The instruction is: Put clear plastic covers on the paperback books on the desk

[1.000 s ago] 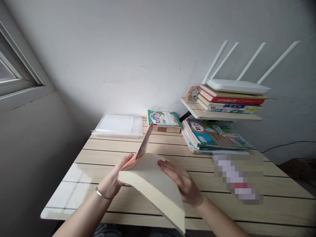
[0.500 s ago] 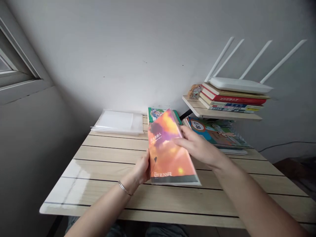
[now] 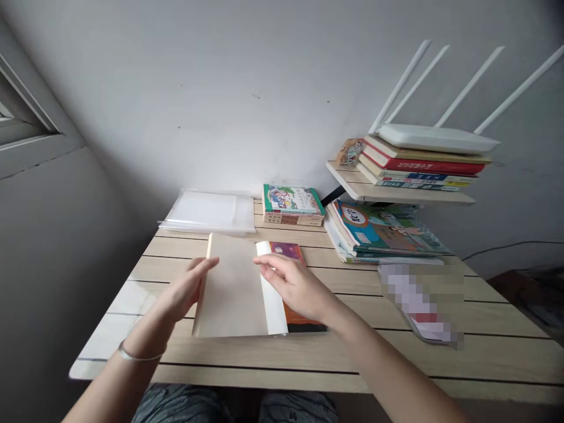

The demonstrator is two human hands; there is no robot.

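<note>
A paperback book (image 3: 233, 291) lies on the wooden table (image 3: 352, 352) with its orange cover (image 3: 294, 317) folded open to the right and its cream page block facing up. My left hand (image 3: 185, 289) rests with stretched fingers on the book's left edge. The fingers of my right hand (image 3: 295, 285) lie flat on the white inside of the cover, beside the pages. Neither hand grips the book.
A stack of clear plastic sleeves (image 3: 207, 211) lies at the back left. A green-covered book pile (image 3: 291, 204) sits behind the open book. More books (image 3: 379, 235) lie under a small shelf (image 3: 396, 194) carrying books and a white router (image 3: 436, 138). A blurred object (image 3: 423, 299) lies at right.
The book, held upright with its orange cover facing me, has been laid flat on the table and opened at the cover. Both hands now lie spread on it.
</note>
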